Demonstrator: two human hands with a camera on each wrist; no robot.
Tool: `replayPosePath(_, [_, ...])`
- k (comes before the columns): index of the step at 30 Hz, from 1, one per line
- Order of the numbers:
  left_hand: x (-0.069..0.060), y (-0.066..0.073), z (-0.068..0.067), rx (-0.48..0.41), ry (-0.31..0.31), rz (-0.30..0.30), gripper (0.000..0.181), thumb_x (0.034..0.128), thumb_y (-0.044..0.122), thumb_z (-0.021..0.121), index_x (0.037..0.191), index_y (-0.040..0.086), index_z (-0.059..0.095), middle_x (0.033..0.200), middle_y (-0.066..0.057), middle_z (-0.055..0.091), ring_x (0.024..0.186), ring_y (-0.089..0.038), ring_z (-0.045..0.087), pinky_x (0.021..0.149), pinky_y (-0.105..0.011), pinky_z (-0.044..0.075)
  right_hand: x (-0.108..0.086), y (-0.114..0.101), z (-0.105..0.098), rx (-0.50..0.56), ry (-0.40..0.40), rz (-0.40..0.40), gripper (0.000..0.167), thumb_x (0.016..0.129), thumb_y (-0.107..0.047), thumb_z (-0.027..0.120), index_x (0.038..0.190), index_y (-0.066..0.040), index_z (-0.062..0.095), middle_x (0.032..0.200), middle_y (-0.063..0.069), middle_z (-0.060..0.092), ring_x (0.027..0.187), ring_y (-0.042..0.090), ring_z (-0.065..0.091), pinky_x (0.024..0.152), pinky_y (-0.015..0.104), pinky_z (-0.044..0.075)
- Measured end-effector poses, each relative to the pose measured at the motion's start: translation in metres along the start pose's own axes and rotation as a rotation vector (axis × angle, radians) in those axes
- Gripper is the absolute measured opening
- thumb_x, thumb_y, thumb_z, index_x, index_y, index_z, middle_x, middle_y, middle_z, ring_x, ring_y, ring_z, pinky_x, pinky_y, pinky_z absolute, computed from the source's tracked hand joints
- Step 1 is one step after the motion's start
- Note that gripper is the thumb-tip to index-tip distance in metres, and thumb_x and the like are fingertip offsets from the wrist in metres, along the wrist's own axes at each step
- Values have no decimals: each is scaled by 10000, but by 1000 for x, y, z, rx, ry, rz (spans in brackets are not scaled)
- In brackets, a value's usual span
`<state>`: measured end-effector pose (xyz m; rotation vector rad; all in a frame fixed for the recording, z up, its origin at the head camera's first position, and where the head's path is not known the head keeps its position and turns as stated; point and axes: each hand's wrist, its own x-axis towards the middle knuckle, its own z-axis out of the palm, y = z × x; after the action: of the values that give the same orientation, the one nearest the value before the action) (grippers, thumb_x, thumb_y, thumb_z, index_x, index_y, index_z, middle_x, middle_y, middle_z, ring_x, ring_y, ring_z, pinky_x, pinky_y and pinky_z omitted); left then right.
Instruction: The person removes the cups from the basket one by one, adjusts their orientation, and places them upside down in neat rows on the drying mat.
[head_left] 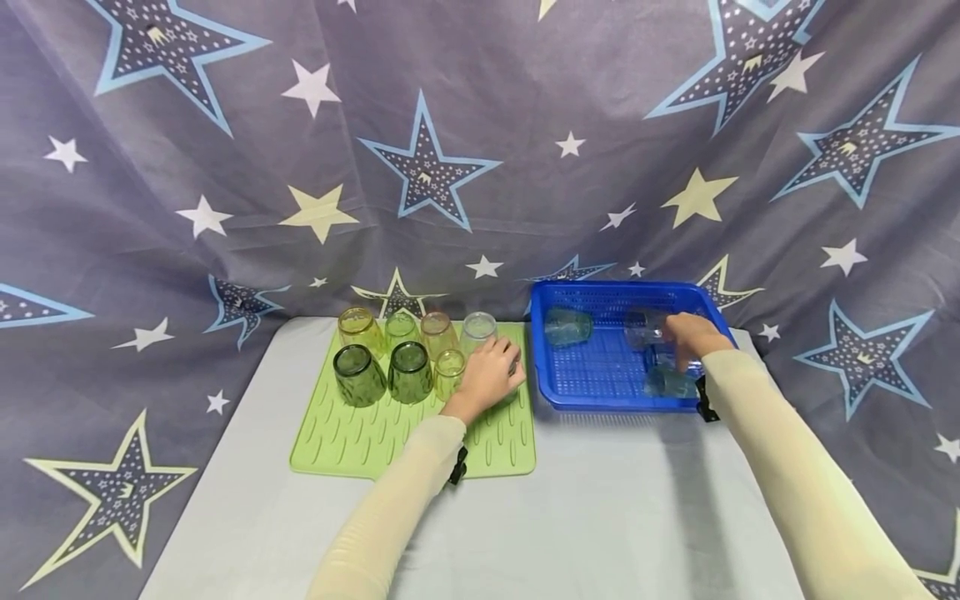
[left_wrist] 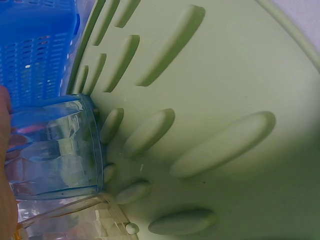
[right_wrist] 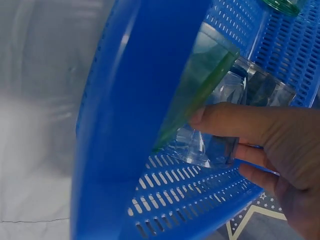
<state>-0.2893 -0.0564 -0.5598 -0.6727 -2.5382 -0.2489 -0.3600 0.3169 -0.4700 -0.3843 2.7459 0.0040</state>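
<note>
On the green drying mat (head_left: 360, 446), my left hand (head_left: 491, 373) holds a blue drinking glass (left_wrist: 55, 147), whose rim meets the ribbed surface. In the left wrist view only the edge of that hand (left_wrist: 6, 190) shows, with fingers visible through the glass. A yellowish glass (left_wrist: 75, 220) stands beside it. My right hand (head_left: 693, 337) is inside the blue basket (head_left: 588, 400). In the right wrist view its thumb and fingers grip a clear bluish glass (right_wrist: 212, 150). Close to the thumb lies a greenish glass (right_wrist: 200, 70), with a clear glass (right_wrist: 265, 85) behind.
Upside-down glasses stand on the mat's back half, including two dark green ones (head_left: 360, 379), a yellow one (head_left: 358, 329) and a clear one (head_left: 478, 329). Another green glass (head_left: 567, 327) lies at the basket's left. A star-patterned curtain (head_left: 480, 167) hangs behind the white table (head_left: 585, 500).
</note>
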Motion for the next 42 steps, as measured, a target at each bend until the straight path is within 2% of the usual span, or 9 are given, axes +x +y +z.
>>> replayPosePath(3, [-1,1,0,-2,3,-4,142,912,238,635,962,119,697,958,-48,673,927,-255,635,765,-374,578,0,-1,-2,-35,3,-9,604,593,78,889,1164,73,692,1164,262,701,1081,441,661,932,532,555])
replayPosePath(8, [0,2,0,-3,-1,-14,137,913,235,636,954,118,693,959,-50,670,937,-262,638,767,-381,577,-2,-8,-11,-114,-5,-20,505,593,96,882,1066,37,717,1012,183,723,923,327,673,847,476,580])
replayPosePath(13, [0,2,1,-11,-2,-19,129,909,226,634,947,116,689,950,-50,668,928,-262,636,762,-387,575,-8,-13,-20,-119,-2,-50,426,556,160,819,935,-10,725,888,116,711,809,251,636,758,424,580])
replayPosePath(17, [0,2,1,-20,-21,-26,136,913,230,628,953,115,687,952,-52,664,931,-264,632,771,-391,575,-12,-14,-29,-96,2,-65,468,523,150,815,955,-4,724,921,133,710,825,265,629,748,427,585])
replayPosePath(21, [0,2,1,-25,-38,-37,141,916,233,631,968,116,689,970,-58,665,948,-269,633,788,-398,576,-13,-16,-38,-32,9,-98,527,562,53,853,1074,54,728,1081,234,722,952,355,676,815,473,594])
replayPosePath(27, [0,2,1,-20,-42,-34,148,920,234,632,983,113,689,995,-68,672,960,-274,635,802,-402,578,-11,-19,-48,167,60,-209,569,618,-61,889,1120,124,693,1112,307,714,996,432,696,870,504,588])
replayPosePath(34, [1,2,-1,-25,-47,-38,142,918,233,632,973,112,684,982,-69,664,952,-275,629,799,-403,572,-7,-27,-47,507,82,-188,551,791,-172,870,1250,60,671,1210,271,693,1116,403,654,956,527,548])
replayPosePath(39, [0,2,-1,-19,-34,-33,128,907,231,651,957,116,679,961,-61,658,944,-271,630,792,-396,570,-5,-33,-39,742,78,-186,625,841,-209,839,1369,21,595,1340,254,631,1205,352,616,1045,491,512])
replayPosePath(42, [0,2,-1,-19,-23,-29,118,901,222,667,946,114,676,948,-61,654,934,-271,629,782,-396,568,-2,-36,-32,876,85,-164,673,853,-214,830,1425,-5,546,1376,222,609,1197,265,614,1074,454,497])
